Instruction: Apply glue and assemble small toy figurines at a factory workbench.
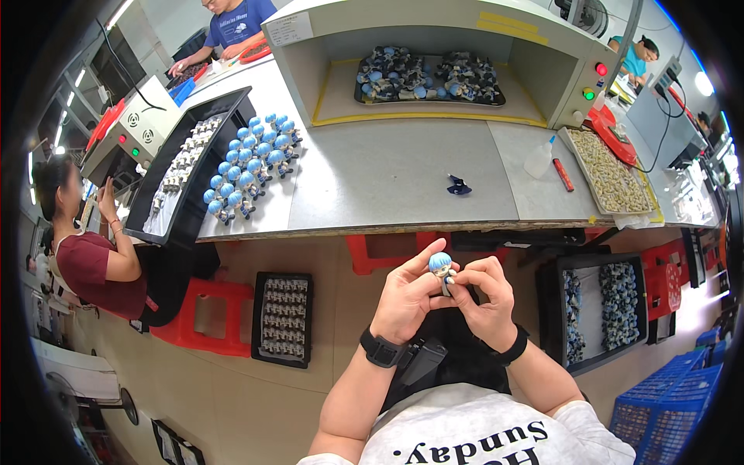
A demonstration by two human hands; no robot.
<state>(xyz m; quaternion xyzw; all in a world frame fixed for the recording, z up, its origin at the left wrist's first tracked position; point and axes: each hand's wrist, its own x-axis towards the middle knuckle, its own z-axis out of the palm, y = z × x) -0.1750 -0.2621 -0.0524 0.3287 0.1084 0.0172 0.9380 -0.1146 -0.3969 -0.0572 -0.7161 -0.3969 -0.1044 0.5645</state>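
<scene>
A small figurine [440,267] with light-blue hair and a dark body is pinched between my two hands, just in front of the table's near edge. My left hand [409,293] grips it from the left with thumb and fingers. From the right, the thumb and fingertips of my right hand [485,298] close on its lower body. My fingers cover part of the figurine. On the table beyond lies a small dark-blue piece [459,185]. Rows of similar blue-haired figurines [252,163] stand on the table at the left.
A box-shaped machine [434,31] with an open front holds a tray of figurine parts [428,77]. A clear bottle [539,159], a red marker [563,175] and a tray of pale pieces [608,172] lie at the right. Black trays [281,319] and red stools [205,322] stand below; co-workers sit around.
</scene>
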